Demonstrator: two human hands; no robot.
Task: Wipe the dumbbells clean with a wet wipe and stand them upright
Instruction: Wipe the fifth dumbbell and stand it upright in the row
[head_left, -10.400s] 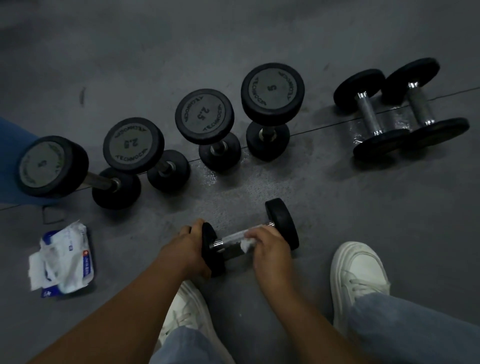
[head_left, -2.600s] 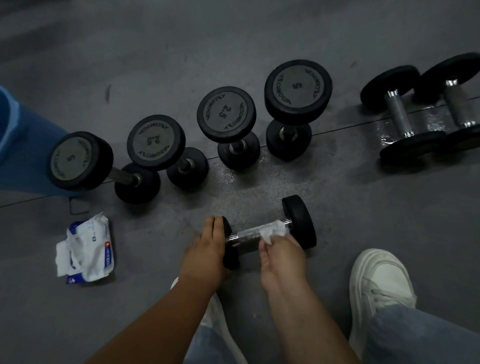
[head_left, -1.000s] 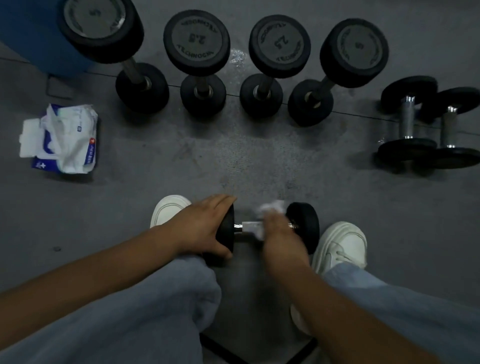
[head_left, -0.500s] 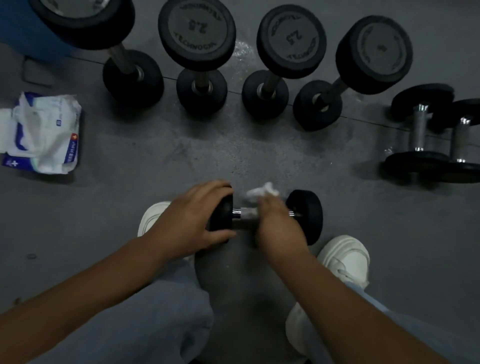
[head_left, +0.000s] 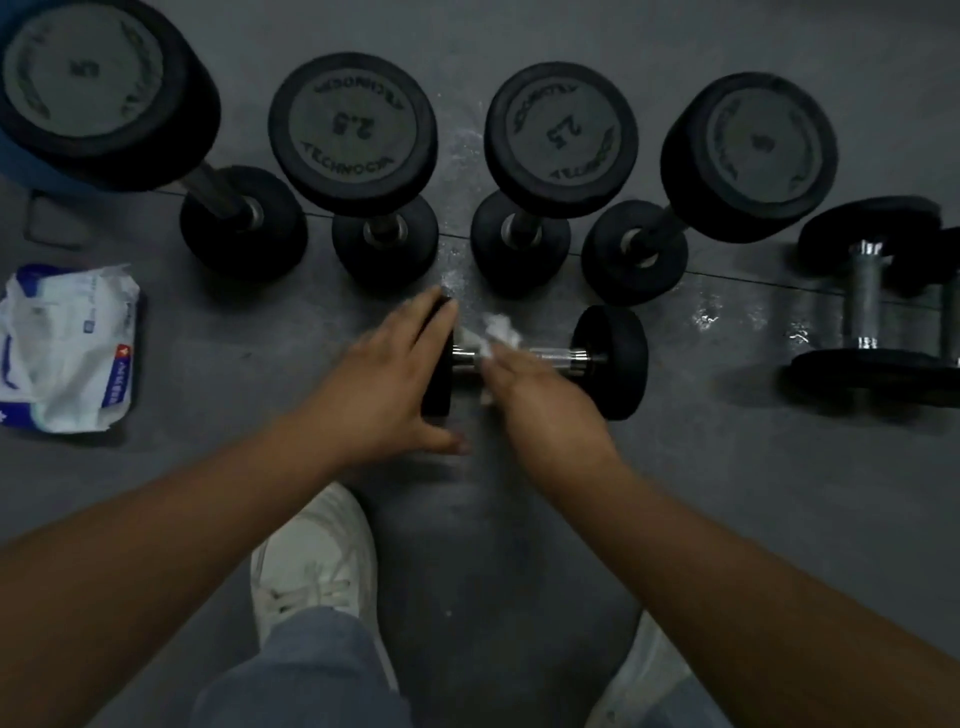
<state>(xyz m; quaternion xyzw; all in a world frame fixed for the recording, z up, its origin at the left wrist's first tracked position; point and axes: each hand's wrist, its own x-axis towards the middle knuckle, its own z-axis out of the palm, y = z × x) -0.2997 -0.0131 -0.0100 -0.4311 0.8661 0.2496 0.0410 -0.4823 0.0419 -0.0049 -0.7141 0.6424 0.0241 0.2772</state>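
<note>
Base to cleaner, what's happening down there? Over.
Left hand presses dumbbell end plate. Right hand holds wipe on its handle. Dumbbell lying flat, not upright yet. Four upright dumbbells close behind.

Seven dumbbells, one wet wipe, one wipe pack, two white shoes.

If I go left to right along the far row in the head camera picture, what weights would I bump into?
Standing: far-left big dumbbell → left 2.5 dumbbell → right 2.5 dumbbell → right big dumbbell → then a lying dumbbell.
</note>
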